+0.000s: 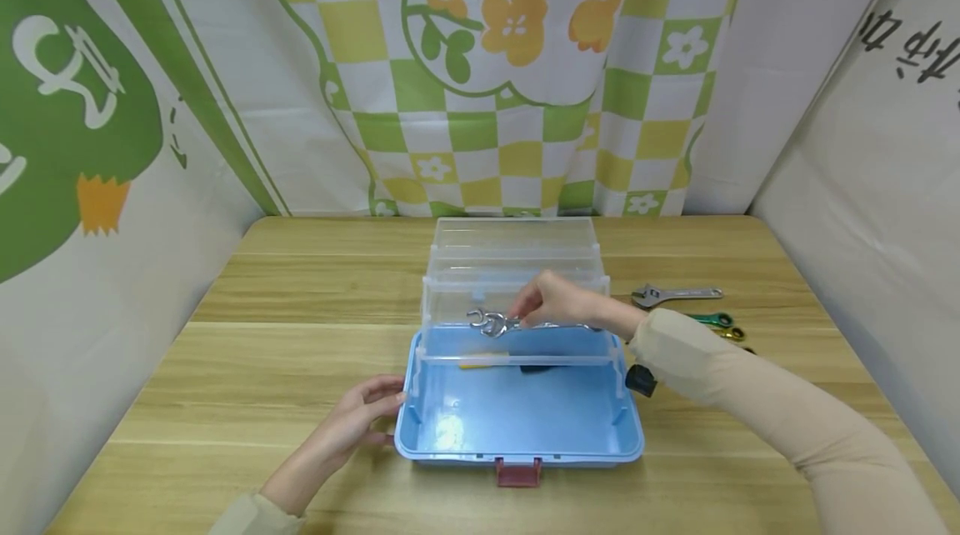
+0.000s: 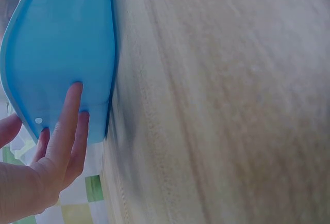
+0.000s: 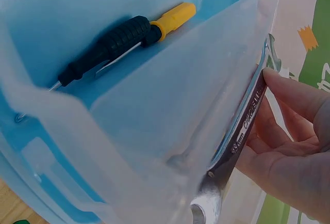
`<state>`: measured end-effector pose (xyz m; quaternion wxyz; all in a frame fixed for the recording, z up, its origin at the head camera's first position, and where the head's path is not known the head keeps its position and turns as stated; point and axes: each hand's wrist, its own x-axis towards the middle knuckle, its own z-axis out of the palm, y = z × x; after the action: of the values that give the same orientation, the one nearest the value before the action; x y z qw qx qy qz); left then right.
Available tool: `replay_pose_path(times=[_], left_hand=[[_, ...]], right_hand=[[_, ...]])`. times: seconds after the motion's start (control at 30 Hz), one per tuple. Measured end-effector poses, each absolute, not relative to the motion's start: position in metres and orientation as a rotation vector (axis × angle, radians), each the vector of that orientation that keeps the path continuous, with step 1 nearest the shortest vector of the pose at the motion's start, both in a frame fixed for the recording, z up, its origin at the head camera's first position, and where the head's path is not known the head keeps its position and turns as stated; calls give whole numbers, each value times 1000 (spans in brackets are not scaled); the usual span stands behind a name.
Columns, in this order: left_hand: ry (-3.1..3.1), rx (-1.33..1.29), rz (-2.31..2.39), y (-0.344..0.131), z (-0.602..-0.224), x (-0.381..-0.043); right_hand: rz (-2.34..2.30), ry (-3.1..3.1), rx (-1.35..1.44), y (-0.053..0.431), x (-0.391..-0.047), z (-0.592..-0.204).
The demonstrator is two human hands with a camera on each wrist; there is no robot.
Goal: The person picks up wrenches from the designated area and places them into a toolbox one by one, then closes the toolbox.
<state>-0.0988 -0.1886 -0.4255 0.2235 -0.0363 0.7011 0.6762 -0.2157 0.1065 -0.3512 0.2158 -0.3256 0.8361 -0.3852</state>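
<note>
My right hand (image 1: 551, 299) pinches chrome wrenches (image 1: 492, 323) over the translucent upper trays (image 1: 517, 289) of a blue toolbox (image 1: 517, 418). Two open-jawed ends stick out to the left of the fingers. In the right wrist view, thumb and fingers grip a wrench shaft (image 3: 242, 126) beside a clear tray wall. My left hand (image 1: 348, 418) touches the box's left side, with fairly straight fingers on the outer wall and the thumb at the rim. Inside the box lie a black-handled screwdriver (image 3: 105, 48) and a yellow-handled tool (image 3: 175, 20).
To the right of the box lie an adjustable wrench (image 1: 675, 294), a green wrench (image 1: 712, 319) and a gold wrench (image 1: 731, 333), partly hidden by the right sleeve. A red latch (image 1: 518, 472) hangs at the box front. Patterned curtains (image 1: 517, 143) stand behind the wooden table (image 1: 285, 335).
</note>
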Motion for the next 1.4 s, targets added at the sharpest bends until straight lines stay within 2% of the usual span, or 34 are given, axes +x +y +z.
replay_pose_path(times=[0.6, 1.4], left_hand=[[1944, -89, 1871, -188, -424, -97], [1959, -83, 1855, -188, -426, -98]], right_hand=[[-1036, 2324, -981, 103, -215, -357], [-940, 2378, -919, 99, -213, -358]])
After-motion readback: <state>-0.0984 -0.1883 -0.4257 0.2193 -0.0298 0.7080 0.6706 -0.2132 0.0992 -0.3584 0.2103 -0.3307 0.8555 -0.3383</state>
